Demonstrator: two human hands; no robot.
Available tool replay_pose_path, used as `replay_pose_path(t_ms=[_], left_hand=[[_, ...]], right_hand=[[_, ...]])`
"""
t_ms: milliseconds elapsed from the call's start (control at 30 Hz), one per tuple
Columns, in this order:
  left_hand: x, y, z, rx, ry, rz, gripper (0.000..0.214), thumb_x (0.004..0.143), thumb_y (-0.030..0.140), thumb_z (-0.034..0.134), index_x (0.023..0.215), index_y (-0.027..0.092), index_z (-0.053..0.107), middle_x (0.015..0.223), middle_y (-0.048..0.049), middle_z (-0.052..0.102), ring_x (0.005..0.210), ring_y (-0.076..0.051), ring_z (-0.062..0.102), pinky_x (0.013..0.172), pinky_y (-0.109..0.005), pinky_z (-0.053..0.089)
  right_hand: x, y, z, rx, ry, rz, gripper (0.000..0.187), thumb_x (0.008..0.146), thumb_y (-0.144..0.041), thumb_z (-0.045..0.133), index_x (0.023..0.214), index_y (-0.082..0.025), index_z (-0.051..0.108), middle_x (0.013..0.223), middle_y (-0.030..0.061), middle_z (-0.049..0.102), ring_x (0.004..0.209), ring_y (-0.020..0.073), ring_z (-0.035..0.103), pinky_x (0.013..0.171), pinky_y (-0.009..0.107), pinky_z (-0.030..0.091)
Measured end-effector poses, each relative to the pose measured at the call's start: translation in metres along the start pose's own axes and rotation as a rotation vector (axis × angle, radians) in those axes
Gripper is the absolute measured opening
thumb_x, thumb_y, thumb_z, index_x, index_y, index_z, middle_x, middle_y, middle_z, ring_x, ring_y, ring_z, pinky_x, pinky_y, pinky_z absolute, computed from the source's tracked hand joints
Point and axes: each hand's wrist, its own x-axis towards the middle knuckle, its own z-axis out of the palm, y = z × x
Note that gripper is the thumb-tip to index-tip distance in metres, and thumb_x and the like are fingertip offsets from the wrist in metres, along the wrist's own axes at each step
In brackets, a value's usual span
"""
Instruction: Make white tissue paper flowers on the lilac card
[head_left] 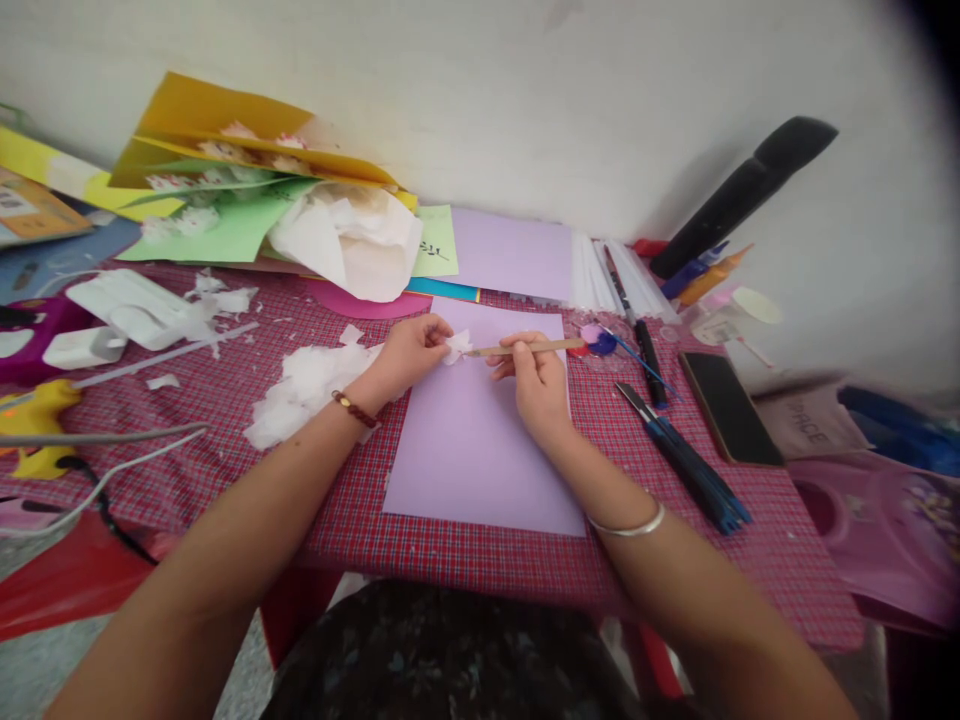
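Note:
My left hand (411, 352) is closed in a pinch on a small white tissue piece (457, 346) at the top of a lilac paper sheet (480, 450). A thin wooden stick (529, 348) lies level in my right hand (534, 385), whose fingers are wrapped round it. The stick's left tip touches the tissue piece. Both hands rest over the sheet, which lies flat on a red checked tablecloth (675, 520).
A heap of white tissue (304, 390) lies left of the sheet. A yellow glue gun (34, 425) and white plastic parts (127, 310) sit far left. Coloured papers (247, 170) lean on the wall. A black phone (729, 405), a blue-handled tool (686, 460) and pens (651, 360) lie right.

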Motion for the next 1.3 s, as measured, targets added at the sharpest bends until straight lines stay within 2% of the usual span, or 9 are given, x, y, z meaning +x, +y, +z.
replay_pose_path(t_ms=[200,400,633,767,900,1000,1067,1167,1300], left_hand=[[0.002,-0.005,0.003,-0.048,-0.009,-0.009,0.017,0.068,0.018,0.065,0.085,0.016,0.065,0.071,-0.0003,0.061,0.064,-0.013,0.054,0.058,-0.025,0.04],[0.003,-0.005,-0.003,-0.24,0.023,-0.06,0.025,0.069,0.025,0.068,0.091,0.014,0.064,0.082,-0.0034,0.064,0.074,-0.014,0.058,0.068,-0.026,0.045],[0.006,-0.013,-0.003,-0.331,0.106,-0.131,0.014,0.07,0.023,0.063,0.083,0.016,0.062,0.077,-0.0015,0.061,0.061,-0.01,0.048,0.06,-0.027,0.04],[0.005,-0.012,-0.004,-0.36,0.096,-0.116,0.012,0.07,0.021,0.063,0.081,0.016,0.063,0.075,-0.0012,0.061,0.06,-0.01,0.048,0.06,-0.027,0.041],[0.003,-0.008,-0.029,-0.344,0.178,-0.088,0.011,0.07,0.022,0.065,0.079,0.015,0.063,0.067,-0.0001,0.059,0.059,-0.011,0.049,0.057,-0.026,0.04],[0.001,-0.014,-0.064,-0.277,0.323,-0.065,0.011,0.07,0.023,0.066,0.077,0.015,0.063,0.061,0.0012,0.056,0.055,-0.01,0.048,0.054,-0.025,0.036],[-0.002,-0.022,-0.088,-0.216,0.373,-0.104,0.009,0.071,0.022,0.064,0.076,0.016,0.061,0.06,0.0019,0.055,0.053,-0.01,0.047,0.053,-0.024,0.035],[-0.006,-0.037,-0.113,-0.043,0.344,-0.213,0.006,0.073,0.023,0.059,0.074,0.016,0.059,0.06,0.0014,0.055,0.053,-0.011,0.047,0.054,-0.025,0.037],[-0.009,-0.051,-0.122,0.211,0.183,-0.283,0.011,0.072,0.026,0.061,0.069,0.016,0.062,0.061,-0.0017,0.058,0.058,-0.015,0.051,0.057,-0.028,0.038]], right_hand=[[0.002,0.006,0.004,-0.16,-0.126,-0.06,0.028,0.097,-0.047,0.043,0.098,-0.023,0.057,0.084,0.0029,0.07,0.063,0.0141,0.064,0.063,0.031,0.052],[0.001,0.005,0.002,-0.329,-0.194,-0.119,0.023,0.099,-0.036,0.04,0.103,-0.023,0.059,0.089,0.0037,0.07,0.064,0.0158,0.064,0.066,0.033,0.052],[-0.003,-0.001,0.001,-0.573,-0.278,-0.261,0.027,0.099,-0.028,0.039,0.109,-0.024,0.063,0.107,0.0074,0.07,0.092,0.0218,0.068,0.077,0.036,0.054],[-0.005,-0.004,0.002,-0.784,-0.379,-0.335,0.032,0.098,-0.022,0.037,0.116,-0.023,0.064,0.11,0.0094,0.068,0.094,0.0228,0.067,0.075,0.035,0.053],[-0.006,-0.009,0.002,-0.934,-0.45,-0.333,0.033,0.095,-0.014,0.04,0.116,-0.021,0.065,0.111,0.01,0.068,0.093,0.022,0.067,0.069,0.031,0.051],[-0.007,-0.011,0.001,-0.932,-0.474,-0.354,0.034,0.094,-0.012,0.04,0.116,-0.019,0.064,0.112,0.0112,0.068,0.094,0.0231,0.067,0.072,0.033,0.052],[-0.008,-0.011,-0.001,-0.863,-0.446,-0.388,0.033,0.095,-0.013,0.04,0.117,-0.019,0.064,0.112,0.011,0.069,0.096,0.0232,0.067,0.076,0.035,0.053],[-0.009,-0.007,-0.003,-0.678,-0.325,-0.4,0.028,0.097,-0.019,0.041,0.114,-0.021,0.064,0.108,0.0091,0.07,0.096,0.022,0.068,0.083,0.036,0.054],[-0.007,-0.003,-0.005,-0.467,-0.215,-0.267,0.025,0.099,-0.03,0.042,0.107,-0.022,0.064,0.098,0.0054,0.07,0.075,0.0171,0.068,0.072,0.034,0.054]])
